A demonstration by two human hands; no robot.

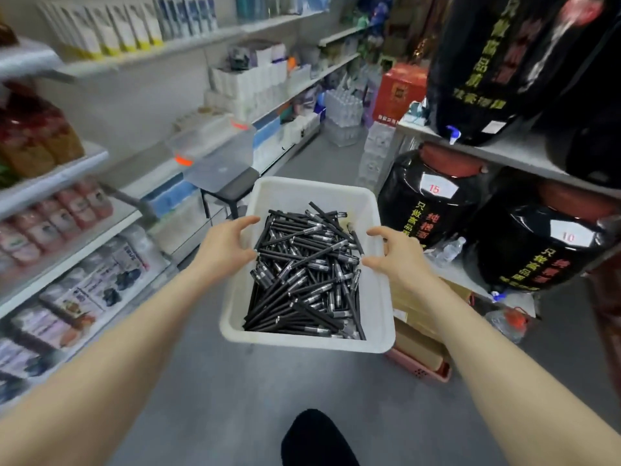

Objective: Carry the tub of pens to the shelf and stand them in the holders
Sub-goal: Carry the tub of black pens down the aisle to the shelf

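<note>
A white plastic tub (295, 193) full of black pens (302, 277) is in front of me at mid frame; what supports it is hidden. My left hand (225, 245) hovers over the tub's left rim with forefinger and thumb curved and spread apart, their tips reaching past the rim. My right hand (391, 253) mirrors it over the right rim, fingers curved and spread. Neither hand visibly closes round the rim. No pen holders are visible.
Stocked shelves (77, 230) line the aisle's left side. A stool (232, 191) carrying a clear lidded box (215, 153) stands just beyond the tub. Big black jars (433, 200) fill racks at right. A pink crate (423, 369) of cardboard sits under the tub's right corner. Grey floor (201, 381) lies below.
</note>
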